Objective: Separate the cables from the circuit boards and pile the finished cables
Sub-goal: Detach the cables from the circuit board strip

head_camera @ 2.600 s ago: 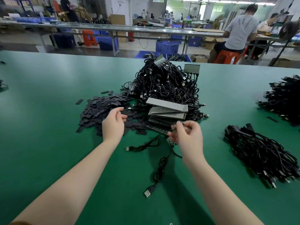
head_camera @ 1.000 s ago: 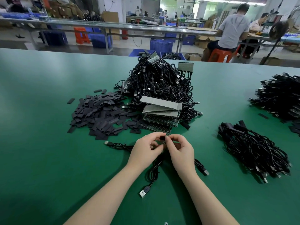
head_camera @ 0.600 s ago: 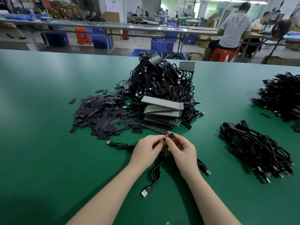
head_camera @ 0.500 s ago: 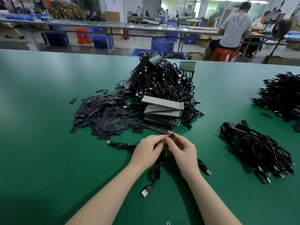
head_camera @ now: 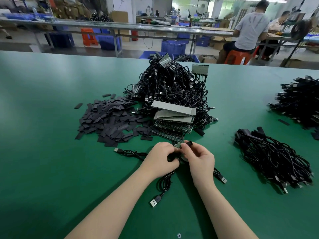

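Pinching a small circuit board (head_camera: 177,145), left hand (head_camera: 160,160) and right hand (head_camera: 201,160) meet.

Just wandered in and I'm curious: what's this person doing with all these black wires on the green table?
A person is pulling black USB cables off small green circuit boards. The left hand steadies a board strip while the right hand pinches a black cable end. Behind lie a tangled unsorted heap, stacked boards and flat black sleeve pieces. Finished cables sit piled to the right on the green table.
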Tool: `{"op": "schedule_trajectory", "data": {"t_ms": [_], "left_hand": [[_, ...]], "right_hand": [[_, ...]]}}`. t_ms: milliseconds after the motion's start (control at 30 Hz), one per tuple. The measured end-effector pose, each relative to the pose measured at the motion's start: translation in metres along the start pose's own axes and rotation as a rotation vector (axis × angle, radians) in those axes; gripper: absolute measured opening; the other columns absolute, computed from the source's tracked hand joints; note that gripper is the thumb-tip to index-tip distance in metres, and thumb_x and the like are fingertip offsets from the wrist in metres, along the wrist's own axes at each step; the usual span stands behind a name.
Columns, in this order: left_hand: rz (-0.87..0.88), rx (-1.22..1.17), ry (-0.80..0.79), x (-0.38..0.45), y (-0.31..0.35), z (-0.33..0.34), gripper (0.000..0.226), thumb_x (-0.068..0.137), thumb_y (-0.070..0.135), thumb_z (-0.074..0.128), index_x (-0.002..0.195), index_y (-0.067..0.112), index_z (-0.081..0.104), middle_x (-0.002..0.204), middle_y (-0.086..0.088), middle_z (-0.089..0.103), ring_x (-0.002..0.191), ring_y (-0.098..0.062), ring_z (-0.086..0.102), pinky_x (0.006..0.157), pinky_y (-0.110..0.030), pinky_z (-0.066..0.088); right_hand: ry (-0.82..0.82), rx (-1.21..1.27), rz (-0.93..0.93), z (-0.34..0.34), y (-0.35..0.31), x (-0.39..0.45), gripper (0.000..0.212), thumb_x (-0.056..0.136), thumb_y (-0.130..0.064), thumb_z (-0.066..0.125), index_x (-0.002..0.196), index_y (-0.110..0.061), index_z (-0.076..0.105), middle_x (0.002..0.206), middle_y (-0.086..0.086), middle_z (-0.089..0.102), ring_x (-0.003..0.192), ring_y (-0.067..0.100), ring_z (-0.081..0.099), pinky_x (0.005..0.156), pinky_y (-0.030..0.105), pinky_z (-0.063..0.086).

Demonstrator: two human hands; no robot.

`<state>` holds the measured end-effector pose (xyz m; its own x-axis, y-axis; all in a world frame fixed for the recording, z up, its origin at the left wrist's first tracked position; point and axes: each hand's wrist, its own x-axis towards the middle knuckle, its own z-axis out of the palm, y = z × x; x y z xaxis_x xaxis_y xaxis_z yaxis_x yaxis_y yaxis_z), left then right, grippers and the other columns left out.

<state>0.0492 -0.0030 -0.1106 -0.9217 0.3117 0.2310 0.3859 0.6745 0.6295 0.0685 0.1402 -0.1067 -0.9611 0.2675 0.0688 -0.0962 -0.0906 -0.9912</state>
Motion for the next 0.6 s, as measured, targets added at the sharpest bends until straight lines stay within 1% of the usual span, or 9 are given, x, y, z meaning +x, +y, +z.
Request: {"op": "schedule_trajectory", "data": {"t_ms": [100,167,300,367,467,533,600], "left_hand": [[-0.003,-0.001,-0.065,0.002,-0.001,-0.004,0.029,0.083,0.024,0.062,0.109,0.020,0.071,0.096,0.001,0.062,0.100,-0.016,0.054,0.094,-0.034,0.043],[0.007,0.004,-0.124,0.004,-0.003,-0.009,0.030,0.085,0.023,0.061,0.114,0.021,0.069,0.098,0.001,0.063,0.101,-0.015,0.053,0.095,-0.033,0.042],[0.040,0.017,-0.207,0.004,-0.009,-0.019,0.029,0.088,0.023,0.061,0.116,0.023,0.068,0.102,0.006,0.062,0.101,-0.008,0.052,0.093,-0.024,0.041],[0.063,0.045,-0.193,0.005,-0.011,-0.021,0.024,0.089,0.025,0.062,0.112,0.021,0.070,0.098,0.007,0.062,0.097,-0.007,0.051,0.090,-0.025,0.041],[0.102,0.100,-0.113,0.002,-0.012,-0.017,0.019,0.092,0.027,0.062,0.105,0.017,0.072,0.094,0.007,0.062,0.093,-0.008,0.050,0.091,-0.028,0.040],[0.119,0.143,-0.046,-0.001,-0.013,-0.013,0.019,0.094,0.027,0.061,0.104,0.016,0.072,0.096,0.006,0.063,0.096,-0.010,0.051,0.094,-0.028,0.039],[0.119,0.196,-0.004,-0.004,-0.014,-0.010,0.023,0.095,0.032,0.058,0.109,0.018,0.071,0.102,0.006,0.064,0.102,-0.013,0.052,0.096,-0.028,0.038]], "right_hand": [[0.002,0.003,0.003,0.000,0.000,0.000,0.021,0.087,-0.012,0.075,0.071,-0.025,0.078,0.073,0.001,0.076,0.069,0.008,0.071,0.063,0.014,0.053],[-0.005,0.000,0.010,0.001,0.000,0.000,0.022,0.088,-0.013,0.075,0.072,-0.028,0.078,0.072,0.000,0.075,0.070,0.009,0.072,0.064,0.015,0.053],[-0.001,0.015,0.022,0.001,0.000,0.001,0.023,0.087,-0.013,0.075,0.073,-0.030,0.079,0.075,-0.002,0.076,0.071,0.010,0.072,0.065,0.017,0.055],[0.006,0.009,0.028,0.001,0.000,0.001,0.020,0.087,-0.014,0.076,0.074,-0.029,0.079,0.075,-0.003,0.076,0.070,0.010,0.071,0.065,0.017,0.055],[0.029,0.015,0.038,0.001,0.001,0.002,0.012,0.087,-0.015,0.075,0.080,-0.024,0.077,0.074,-0.003,0.075,0.067,0.010,0.070,0.063,0.017,0.054],[0.034,0.011,0.039,0.001,0.002,0.002,0.009,0.087,-0.015,0.075,0.083,-0.023,0.076,0.074,-0.004,0.075,0.067,0.009,0.070,0.063,0.018,0.054],[0.035,0.016,0.038,0.002,0.003,0.002,0.009,0.087,-0.015,0.075,0.084,-0.023,0.076,0.075,-0.004,0.075,0.067,0.009,0.070,0.063,0.017,0.054]]}}
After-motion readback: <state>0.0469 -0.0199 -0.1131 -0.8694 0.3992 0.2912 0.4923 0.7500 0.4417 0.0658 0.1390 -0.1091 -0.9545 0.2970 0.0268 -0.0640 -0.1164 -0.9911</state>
